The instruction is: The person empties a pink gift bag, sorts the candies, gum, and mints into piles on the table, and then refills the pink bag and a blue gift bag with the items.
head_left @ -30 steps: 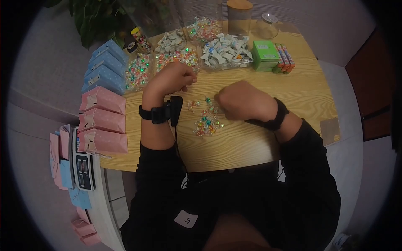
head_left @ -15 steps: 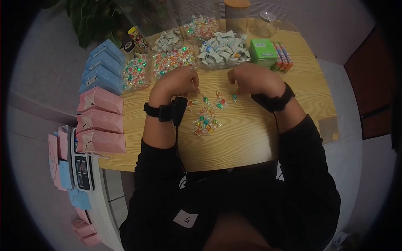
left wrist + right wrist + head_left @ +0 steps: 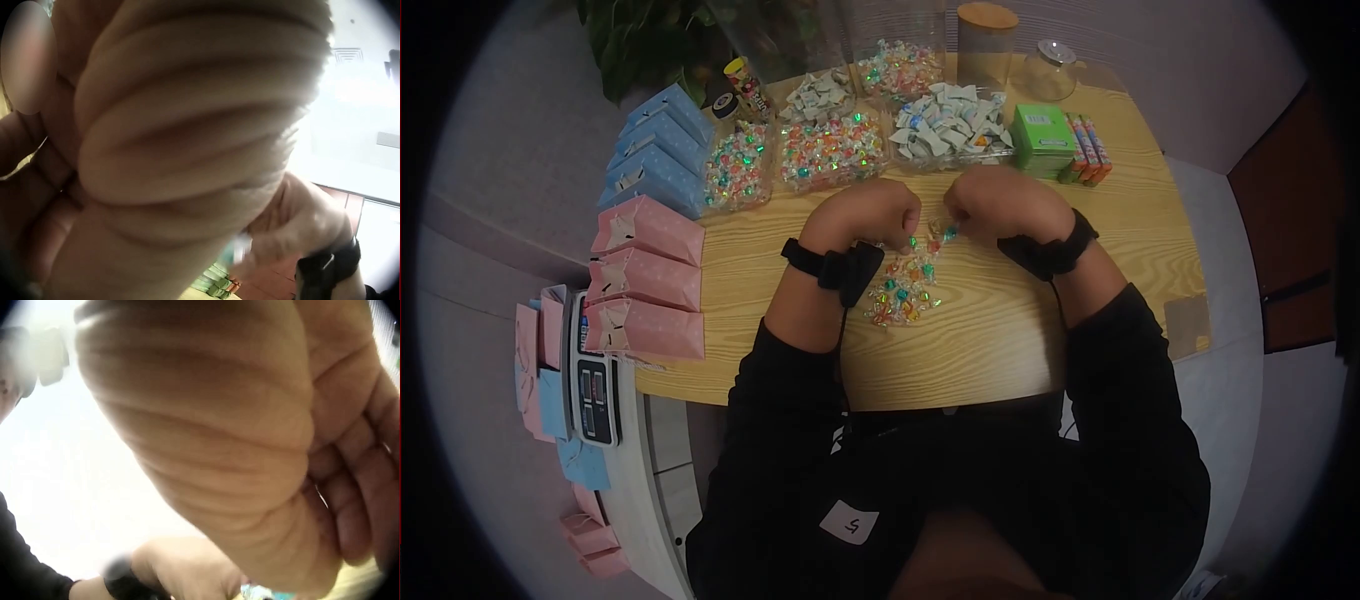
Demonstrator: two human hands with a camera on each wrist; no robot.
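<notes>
Small wrapped candies (image 3: pixel 902 295) in clear, shiny wrappers lie in a loose pile on the wooden table. My left hand (image 3: pixel 868 213) is at the pile's far left edge, fingers bent downward, with a green-wrapped candy near its fingertips. Facing it, my right hand (image 3: pixel 1012 208) is bent down from the wrist and pinches a teal-wrapped candy (image 3: pixel 950 232) at its fingertips. In the left wrist view that teal and white wrapper (image 3: pixel 237 249) shows blurred by the right fingers. The left fingertips are hidden, so I cannot tell whether they hold a candy.
Clear trays of wrapped candies (image 3: pixel 832 150) and white packets (image 3: pixel 953 125) line the back. Right of them stand green boxes (image 3: pixel 1043 137), candy tubes (image 3: pixel 1088 150) and jars (image 3: pixel 1052 72). Blue bags (image 3: pixel 658 150) and pink bags (image 3: pixel 647 280) stand at left, beside a scale (image 3: pixel 596 395).
My right hand moved back and outward, then in toward the left hand, and the teal candy shifted left with it. My left hand moved right and closer to the pile.
</notes>
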